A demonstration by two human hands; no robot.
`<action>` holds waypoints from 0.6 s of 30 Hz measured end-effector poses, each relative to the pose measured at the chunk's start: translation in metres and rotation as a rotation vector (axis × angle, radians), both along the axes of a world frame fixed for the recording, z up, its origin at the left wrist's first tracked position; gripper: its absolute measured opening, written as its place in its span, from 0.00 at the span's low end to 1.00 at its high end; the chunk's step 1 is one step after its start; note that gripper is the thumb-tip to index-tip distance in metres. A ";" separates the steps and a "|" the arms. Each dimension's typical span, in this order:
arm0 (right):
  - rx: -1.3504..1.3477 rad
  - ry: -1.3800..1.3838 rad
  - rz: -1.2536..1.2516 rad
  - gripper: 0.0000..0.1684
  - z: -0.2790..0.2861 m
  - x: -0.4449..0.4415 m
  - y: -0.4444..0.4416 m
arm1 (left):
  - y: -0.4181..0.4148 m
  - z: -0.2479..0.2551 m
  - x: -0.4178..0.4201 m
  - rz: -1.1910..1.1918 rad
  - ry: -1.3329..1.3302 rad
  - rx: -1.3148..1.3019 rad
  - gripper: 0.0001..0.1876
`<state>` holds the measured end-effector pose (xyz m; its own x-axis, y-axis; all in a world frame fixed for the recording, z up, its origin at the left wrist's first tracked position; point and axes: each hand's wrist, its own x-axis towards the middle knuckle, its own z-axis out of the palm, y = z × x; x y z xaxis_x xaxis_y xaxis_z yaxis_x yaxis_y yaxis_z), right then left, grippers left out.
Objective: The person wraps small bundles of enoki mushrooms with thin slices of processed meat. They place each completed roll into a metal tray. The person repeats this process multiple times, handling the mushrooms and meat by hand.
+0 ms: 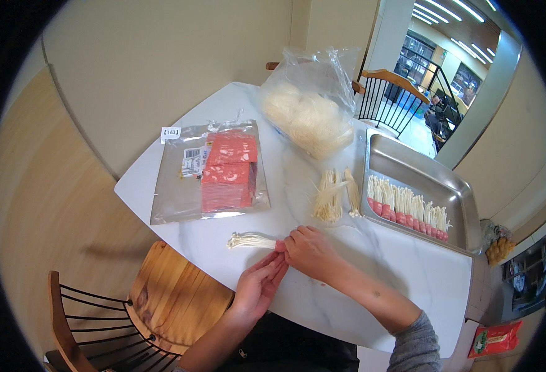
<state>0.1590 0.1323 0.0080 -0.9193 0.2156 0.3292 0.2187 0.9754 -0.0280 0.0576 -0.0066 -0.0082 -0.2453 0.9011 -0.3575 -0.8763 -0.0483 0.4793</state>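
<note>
Near the table's front edge, a bundle of enoki mushrooms (253, 241) has a pink meat slice (280, 246) around its right end. My right hand (311, 251) grips that wrapped end from above, and my left hand (263, 279) holds it from below with fingertips on the meat. Loose enoki (330, 197) lies beyond my right hand, with a smaller bunch (353, 194) beside it. Pink sliced meat (229, 173) rests in stacks on a silvery plastic package (173, 186) at the left. A row of meat-wrapped enoki bundles (408, 204) lies in the steel tray (422, 160) at the right.
A clear plastic bag of enoki (308, 111) stands at the back of the white marbled table (301, 297). A wooden chair (175, 297) is at the lower left, another (391, 93) behind the table. A red packet (495, 339) lies at the lower right.
</note>
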 end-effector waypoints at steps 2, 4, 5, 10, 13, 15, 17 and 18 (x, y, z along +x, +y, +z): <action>-0.150 0.021 -0.016 0.07 0.006 0.005 -0.009 | 0.003 -0.007 -0.001 0.024 -0.013 0.022 0.18; -0.276 0.057 -0.052 0.08 0.013 0.014 -0.014 | 0.003 -0.004 0.003 0.015 0.006 0.006 0.16; -0.326 0.079 -0.071 0.09 0.014 0.018 -0.016 | 0.003 -0.004 0.005 0.007 0.015 -0.002 0.14; -0.540 0.194 -0.176 0.12 0.034 0.047 -0.021 | 0.013 -0.006 0.023 0.053 0.145 -0.015 0.07; -0.770 0.209 -0.274 0.12 0.050 0.064 -0.022 | 0.023 0.008 0.032 0.043 0.264 0.026 0.04; -0.816 0.300 -0.305 0.11 0.057 0.078 -0.020 | 0.037 0.022 0.037 -0.038 0.394 0.094 0.04; -0.862 0.421 -0.404 0.10 0.067 0.098 -0.014 | 0.058 0.048 0.050 -0.153 0.459 0.142 0.05; -0.872 0.482 -0.457 0.09 0.072 0.109 -0.010 | 0.073 0.057 0.058 -0.217 0.499 0.151 0.06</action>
